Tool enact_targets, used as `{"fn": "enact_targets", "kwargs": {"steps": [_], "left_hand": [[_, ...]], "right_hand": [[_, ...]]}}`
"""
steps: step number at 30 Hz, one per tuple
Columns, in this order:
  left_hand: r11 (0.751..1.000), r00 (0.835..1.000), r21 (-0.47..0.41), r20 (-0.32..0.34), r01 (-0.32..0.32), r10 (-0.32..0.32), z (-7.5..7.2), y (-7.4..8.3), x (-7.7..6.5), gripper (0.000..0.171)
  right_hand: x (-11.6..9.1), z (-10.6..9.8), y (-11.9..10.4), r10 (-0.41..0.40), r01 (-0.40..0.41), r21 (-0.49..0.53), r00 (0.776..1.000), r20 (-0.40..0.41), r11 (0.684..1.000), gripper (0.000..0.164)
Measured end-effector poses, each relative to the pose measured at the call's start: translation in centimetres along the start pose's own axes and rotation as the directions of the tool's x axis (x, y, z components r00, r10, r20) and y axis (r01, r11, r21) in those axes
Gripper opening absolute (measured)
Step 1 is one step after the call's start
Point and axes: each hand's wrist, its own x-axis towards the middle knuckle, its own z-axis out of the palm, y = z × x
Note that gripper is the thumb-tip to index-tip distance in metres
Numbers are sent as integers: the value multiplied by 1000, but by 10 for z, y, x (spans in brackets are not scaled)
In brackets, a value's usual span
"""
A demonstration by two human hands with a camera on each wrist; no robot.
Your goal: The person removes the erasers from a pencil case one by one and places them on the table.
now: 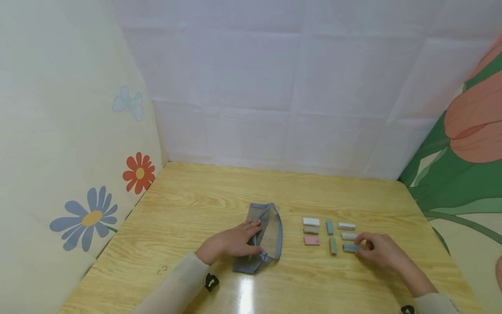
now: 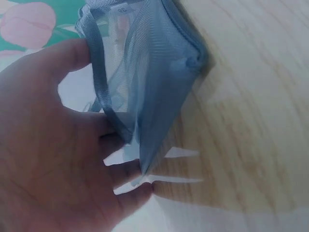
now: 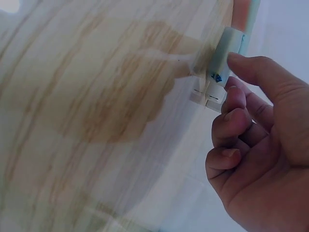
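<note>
A grey-blue mesh pouch (image 1: 274, 235) with darker edging lies in front of me, its mouth gaping. My left hand (image 1: 235, 240) rests on its left side, fingers spread; in the left wrist view the thumb and fingers touch the edging of the pouch (image 2: 169, 72). At the right, my right hand (image 1: 378, 250) pinches the end of a blue-grey block like an eraser (image 1: 350, 247) between thumb and forefinger. The right wrist view shows a dark blue mark on the end of this eraser (image 3: 224, 55), with the other fingers curled below.
Beside the held eraser lie a white eraser (image 1: 347, 226) and a pale one (image 1: 348, 236). A blue eraser (image 1: 329, 226) and a green-orange one (image 1: 333, 246) stand lengthwise left of these. Further left are white (image 1: 311, 221), tan (image 1: 311, 230) and pink (image 1: 311, 240) ones on the wooden table (image 1: 188, 200).
</note>
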Motion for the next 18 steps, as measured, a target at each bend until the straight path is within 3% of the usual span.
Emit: {"fn": "enact_targets", "kwargs": {"steps": [5, 9, 15, 18], "left_hand": [[996, 991, 2, -103, -91, 90, 3, -4, 2, 76], [992, 976, 18, -178, -126, 128, 9, -4, 3, 81], [992, 962, 23, -244, -122, 124, 11, 0, 1, 94], [995, 957, 15, -273, -103, 103, 9, -1, -2, 93]], "right_hand": [[0, -1, -4, 15, -15, -11, 1000, -16, 1000, 17], [1, -2, -8, 21, -21, -15, 999, -28, 1000, 15], [3, -2, -7, 3, -4, -23, 998, -69, 1000, 13], [5, -3, -4, -37, 34, -33, 994, -107, 999, 12]]}}
